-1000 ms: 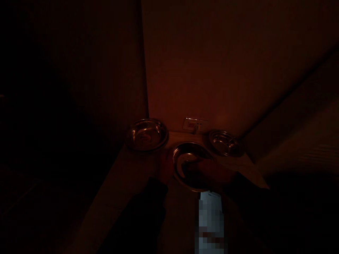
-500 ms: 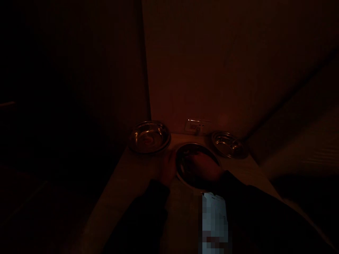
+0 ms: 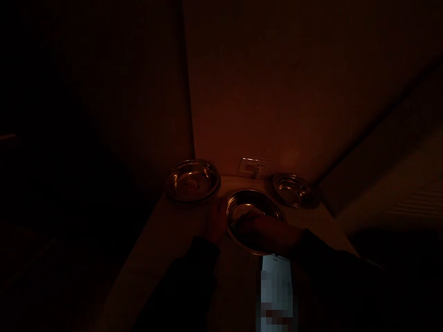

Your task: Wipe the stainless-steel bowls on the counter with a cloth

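Observation:
The scene is very dark. A round, shallow metal bowl [image 3: 277,210] stands on the wooden tabletop in front of me. At its left rim, my left hand [image 3: 216,219] is closed on the edge, steadying it. My right hand [image 3: 261,228] reaches down inside the bowl, its fingers bent together low against the inner left side. A faint greenish patch shows by those fingertips, too dim to name. Dark sleeves cover both forearms.
A wider metal bowl [image 3: 173,182] stands at the back left, and a smaller metal dish [image 3: 294,191] at the back right. A wall socket [image 3: 255,167] sits behind them. A lit phone [image 3: 277,288], its screen blurred, lies near me on the wooden table [image 3: 155,249].
My right hand has moved from the middle of the bowl towards its near side, uncovering the far inner part. My left hand stays at the rim. The view has shifted slightly.

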Demonstrator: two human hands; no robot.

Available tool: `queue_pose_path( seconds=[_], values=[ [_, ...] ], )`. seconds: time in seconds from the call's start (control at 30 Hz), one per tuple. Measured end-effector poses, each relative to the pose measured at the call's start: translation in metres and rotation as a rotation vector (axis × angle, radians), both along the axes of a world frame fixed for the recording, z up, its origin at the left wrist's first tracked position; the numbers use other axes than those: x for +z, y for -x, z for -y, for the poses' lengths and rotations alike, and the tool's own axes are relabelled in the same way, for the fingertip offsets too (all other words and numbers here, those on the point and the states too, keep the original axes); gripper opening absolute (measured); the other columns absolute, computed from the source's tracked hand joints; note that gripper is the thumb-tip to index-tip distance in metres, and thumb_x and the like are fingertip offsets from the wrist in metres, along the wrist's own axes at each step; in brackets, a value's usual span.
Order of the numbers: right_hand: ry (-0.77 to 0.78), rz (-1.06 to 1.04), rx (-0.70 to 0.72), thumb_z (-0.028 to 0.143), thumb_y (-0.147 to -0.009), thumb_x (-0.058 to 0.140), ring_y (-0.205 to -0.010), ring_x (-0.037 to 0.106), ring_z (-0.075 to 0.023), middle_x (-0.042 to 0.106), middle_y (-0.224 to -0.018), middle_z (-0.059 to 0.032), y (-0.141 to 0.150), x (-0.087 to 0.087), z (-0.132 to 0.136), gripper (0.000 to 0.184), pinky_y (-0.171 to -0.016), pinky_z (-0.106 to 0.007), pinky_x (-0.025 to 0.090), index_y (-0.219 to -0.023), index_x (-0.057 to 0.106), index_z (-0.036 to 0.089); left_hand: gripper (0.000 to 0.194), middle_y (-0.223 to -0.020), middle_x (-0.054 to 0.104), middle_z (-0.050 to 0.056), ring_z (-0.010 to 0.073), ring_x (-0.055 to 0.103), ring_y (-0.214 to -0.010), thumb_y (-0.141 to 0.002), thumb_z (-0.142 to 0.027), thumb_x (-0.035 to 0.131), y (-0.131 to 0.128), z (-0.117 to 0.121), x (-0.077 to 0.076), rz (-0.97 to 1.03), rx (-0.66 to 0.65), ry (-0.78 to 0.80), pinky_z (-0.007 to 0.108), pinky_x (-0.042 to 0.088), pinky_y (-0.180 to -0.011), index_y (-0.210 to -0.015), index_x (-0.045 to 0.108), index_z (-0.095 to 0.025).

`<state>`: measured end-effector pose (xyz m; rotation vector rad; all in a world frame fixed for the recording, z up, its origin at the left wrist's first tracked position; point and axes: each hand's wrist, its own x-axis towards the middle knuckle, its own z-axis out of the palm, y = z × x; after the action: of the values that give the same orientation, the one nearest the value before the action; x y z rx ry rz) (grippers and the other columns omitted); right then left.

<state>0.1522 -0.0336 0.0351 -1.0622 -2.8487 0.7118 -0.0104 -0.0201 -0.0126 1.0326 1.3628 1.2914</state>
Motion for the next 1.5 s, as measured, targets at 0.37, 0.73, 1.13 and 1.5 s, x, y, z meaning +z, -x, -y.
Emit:
queue_pose_path(
  seconds=[0.37, 0.73, 1.13, 1.5],
  values=[
    [-0.050, -0.097, -0.253, 0.018, -0.090, 0.042, -0.103, 0.062, -0.0209, 0.066, -0.114, -0.0113, 0.012, -0.014, -0.024, 0.033, -0.090, -0.032, 0.045, -0.116, 0.062, 0.017, 0.033, -0.117, 0.065, 0.010, 0.0225, 0.056, -0.114, -0.088, -0.034, 0.041, 0.000, 0.010, -0.003, -0.040, -0.040, 0.000, 0.036, 0.039, -0.101, -0.102, 0.066, -0.019],
    [0.166, -0.050, 0.109, 0.002, -0.068, 0.053, -0.100, 0.063, -0.0159, 0.070, -0.104, -0.0019, -0.009, 0.017, -0.022, 0.041, -0.091, -0.025, 0.045, -0.101, 0.070, 0.020, 0.032, -0.120, 0.063, 0.012, 0.0243, 0.056, -0.114, -0.088, -0.031, 0.042, -0.004, 0.008, -0.004, -0.029, 0.062, 0.045, 0.039, 0.037, -0.103, -0.105, 0.065, -0.016],
    [-0.380, -0.301, -0.295, 0.026, -0.089, 0.044, -0.113, 0.054, -0.0246, 0.059, -0.125, -0.0060, -0.065, 0.062, -0.020, 0.038, -0.098, -0.042, 0.042, -0.125, 0.054, 0.023, 0.035, -0.128, 0.060, 0.009, 0.0228, 0.051, -0.122, -0.089, -0.030, 0.043, -0.001, 0.012, -0.005, 0.013, 0.066, -0.058, 0.036, 0.035, -0.107, -0.115, 0.062, -0.018],
    [-0.660, 0.087, -0.120, 0.004, -0.082, 0.051, -0.116, 0.053, -0.0281, 0.056, -0.131, -0.0120, -0.026, 0.014, -0.008, 0.048, -0.091, -0.045, 0.049, -0.129, 0.051, 0.014, 0.038, -0.125, 0.062, 0.006, 0.0214, 0.054, -0.119, -0.089, -0.037, 0.042, -0.002, 0.014, 0.006, -0.026, -0.022, -0.040, 0.035, 0.038, -0.104, -0.116, 0.063, -0.020]
  ],
)
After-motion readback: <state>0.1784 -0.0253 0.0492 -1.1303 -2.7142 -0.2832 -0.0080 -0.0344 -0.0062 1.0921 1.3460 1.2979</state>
